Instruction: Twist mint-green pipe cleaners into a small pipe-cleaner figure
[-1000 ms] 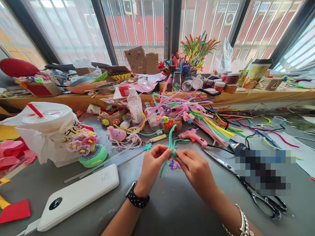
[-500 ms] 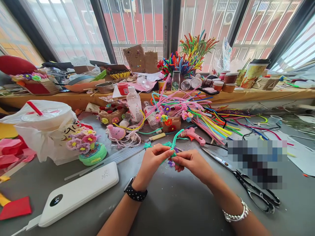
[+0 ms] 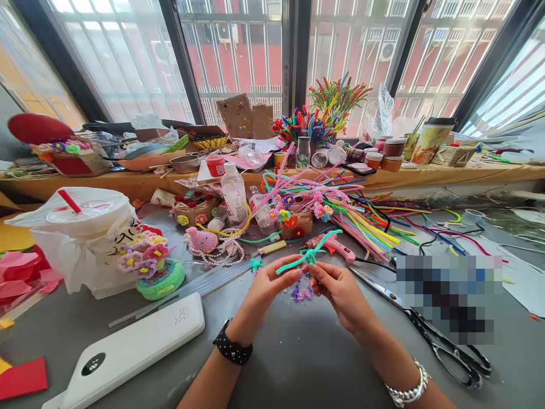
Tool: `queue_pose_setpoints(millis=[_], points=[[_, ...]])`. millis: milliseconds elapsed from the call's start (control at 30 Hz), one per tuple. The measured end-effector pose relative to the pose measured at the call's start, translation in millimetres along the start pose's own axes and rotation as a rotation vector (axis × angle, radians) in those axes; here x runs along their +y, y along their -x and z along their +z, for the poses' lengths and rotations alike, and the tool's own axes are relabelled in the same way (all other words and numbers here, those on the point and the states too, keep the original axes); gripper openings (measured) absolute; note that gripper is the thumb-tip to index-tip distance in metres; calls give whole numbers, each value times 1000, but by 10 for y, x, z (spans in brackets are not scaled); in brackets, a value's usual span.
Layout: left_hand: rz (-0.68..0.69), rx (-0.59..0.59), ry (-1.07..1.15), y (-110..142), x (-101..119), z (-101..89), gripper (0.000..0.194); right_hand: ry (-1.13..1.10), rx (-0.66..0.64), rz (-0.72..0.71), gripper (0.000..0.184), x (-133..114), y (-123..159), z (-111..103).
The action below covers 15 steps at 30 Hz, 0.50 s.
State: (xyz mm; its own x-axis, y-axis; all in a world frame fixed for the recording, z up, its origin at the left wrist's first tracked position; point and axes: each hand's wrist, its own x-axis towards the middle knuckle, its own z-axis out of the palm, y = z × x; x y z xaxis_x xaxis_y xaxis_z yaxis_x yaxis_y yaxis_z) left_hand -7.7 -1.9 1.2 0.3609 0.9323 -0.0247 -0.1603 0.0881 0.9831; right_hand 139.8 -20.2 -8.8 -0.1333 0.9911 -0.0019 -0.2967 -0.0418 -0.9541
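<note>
A knotted teal pipe cleaner [image 3: 310,257], with loose ends sticking out to the left and upper right, is pinched at its bunched middle by my right hand [image 3: 340,292]. My left hand [image 3: 270,284] is beside its left end, thumb and fingers apart and curved; whether they touch the strand is hard to see. Under the hands, a purple and pink fuzzy piece [image 3: 301,291] lies on the grey table [image 3: 293,363], partly covered by my right fingers. A small teal star-shaped piece [image 3: 255,264] rests just beyond my left hand.
Large scissors [image 3: 411,312] and a pink glue gun [image 3: 338,247] lie on the right. At left are a white power bank [image 3: 140,346], a crocheted flower pot [image 3: 159,278] and a bagged drink cup [image 3: 85,238]. Pipe cleaners [image 3: 361,227] and bottles [image 3: 233,190] crowd the back.
The teal pipe cleaner has turned from upright to lying sideways, its knot now in my right fingertips. My left fingers have spread from their pinch. The view has tipped up slightly.
</note>
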Motion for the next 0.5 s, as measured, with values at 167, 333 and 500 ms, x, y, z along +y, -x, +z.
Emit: queue_pose_setpoints(millis=[167,333,500], points=[[55,-46,52,17,-124,192,29,-143,-47,59,28,26,29,72],[19,5,170,40,-139,235,33,-69,-91,76,30,82,34,98],[61,85,115,51,-102,157,27,197,-158,83,31,-33,9,-13]])
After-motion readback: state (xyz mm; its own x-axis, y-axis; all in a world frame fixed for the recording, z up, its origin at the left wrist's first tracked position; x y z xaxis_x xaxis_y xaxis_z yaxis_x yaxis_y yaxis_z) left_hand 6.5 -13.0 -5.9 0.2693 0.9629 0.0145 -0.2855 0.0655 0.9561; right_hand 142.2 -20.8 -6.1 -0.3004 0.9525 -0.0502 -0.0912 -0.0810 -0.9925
